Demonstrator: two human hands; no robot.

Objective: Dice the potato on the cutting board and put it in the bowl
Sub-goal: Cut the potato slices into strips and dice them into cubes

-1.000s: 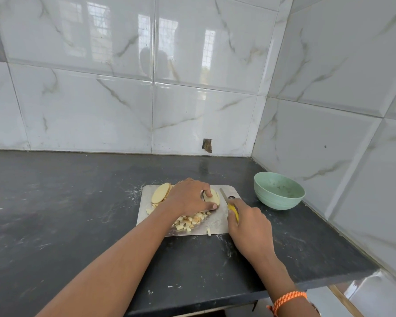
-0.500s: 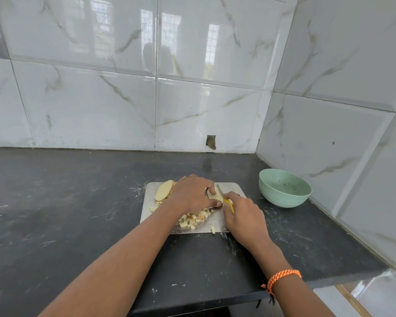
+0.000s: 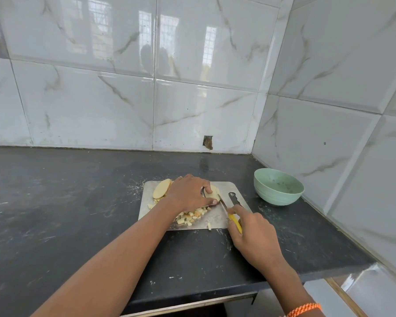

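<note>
Setting: dark stone counter (image 3: 55,213) is running into a corner of glossy white marbled wall tiles (image 3: 89,110), with a small hole (image 3: 207,142) in the back wall just above the counter's rear edge.
Cutting board (image 3: 217,216): metal, lying near the counter's front edge, right of its middle.
Potato slices (image 3: 161,188): leaning in a stack at the board's far left corner, partly hidden behind the left hand.
Left hand (image 3: 189,193): lying across the board's far half, fingers curling over the potato piece and the thumb pressing its near side.
Potato piece (image 3: 213,192): sitting on the board under the left fingertips, only its right end showing, just left of the knife blade.
Diced potato (image 3: 191,216): small cubes piling on the board's near half, under the left wrist; one cube (image 3: 209,226) is lying apart at the near edge.
Knife (image 3: 226,207): blade touching the right end of the potato piece, yellow handle pointing toward the board's near right corner.
Right hand (image 3: 253,236): gripping the yellow handle over the board's near right corner, forefinger stretching along the top; an orange cord bracelet (image 3: 303,308) is circling the wrist.
Peeler (image 3: 235,197): lying flat on the board's right side, beyond the right hand.
Bowl (image 3: 279,186): pale green, standing on the counter right of the board, near the side wall, apart from both hands.
</note>
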